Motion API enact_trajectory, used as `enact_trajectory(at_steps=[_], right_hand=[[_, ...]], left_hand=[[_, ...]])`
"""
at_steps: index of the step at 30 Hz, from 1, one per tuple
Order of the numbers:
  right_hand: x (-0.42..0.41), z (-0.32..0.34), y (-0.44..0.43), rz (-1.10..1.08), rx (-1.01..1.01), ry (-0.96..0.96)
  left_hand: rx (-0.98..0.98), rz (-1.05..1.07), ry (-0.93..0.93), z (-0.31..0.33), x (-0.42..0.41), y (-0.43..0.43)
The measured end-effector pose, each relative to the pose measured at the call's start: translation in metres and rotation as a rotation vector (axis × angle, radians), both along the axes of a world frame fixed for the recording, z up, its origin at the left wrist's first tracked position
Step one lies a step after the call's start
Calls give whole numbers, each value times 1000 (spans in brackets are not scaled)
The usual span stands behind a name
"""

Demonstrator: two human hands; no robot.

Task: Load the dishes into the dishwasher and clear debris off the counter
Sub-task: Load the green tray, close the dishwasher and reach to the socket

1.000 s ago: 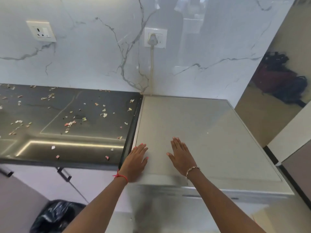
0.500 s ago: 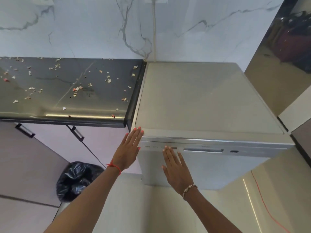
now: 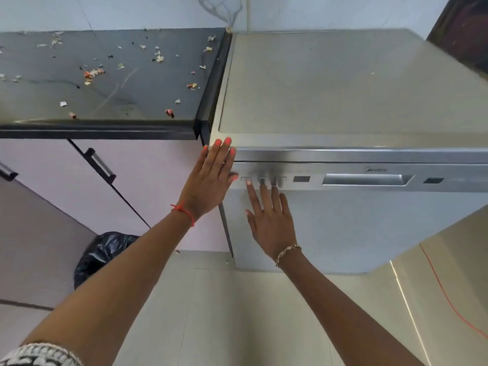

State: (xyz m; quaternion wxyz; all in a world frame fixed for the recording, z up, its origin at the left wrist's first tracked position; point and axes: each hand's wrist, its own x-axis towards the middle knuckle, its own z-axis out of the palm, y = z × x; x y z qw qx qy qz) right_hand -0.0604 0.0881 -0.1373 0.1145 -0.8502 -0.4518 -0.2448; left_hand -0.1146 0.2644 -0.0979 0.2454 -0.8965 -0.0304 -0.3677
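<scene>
Dark counter (image 3: 132, 112) carries scraps (image 3: 92, 73) beside the dishwasher (image 3: 343, 88); left hand (image 3: 208, 180) and right hand (image 3: 272, 223) spread flat, empty.

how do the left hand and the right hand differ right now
The left hand wears a red thread at the wrist; the right hand wears a beaded bracelet. The left hand reaches higher, fingertips at the top front corner of the dishwasher; the right hand sits lower, fingertips at the buttons on the control panel. Both are open with straight fingers, at the dishwasher front.
</scene>
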Motion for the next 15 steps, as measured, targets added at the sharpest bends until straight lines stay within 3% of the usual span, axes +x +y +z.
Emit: enact_trajectory(at_steps=[15], right_hand=[[39, -31, 33, 105, 355, -417]], left_hand=[[-118, -155, -325, -31, 32, 5]])
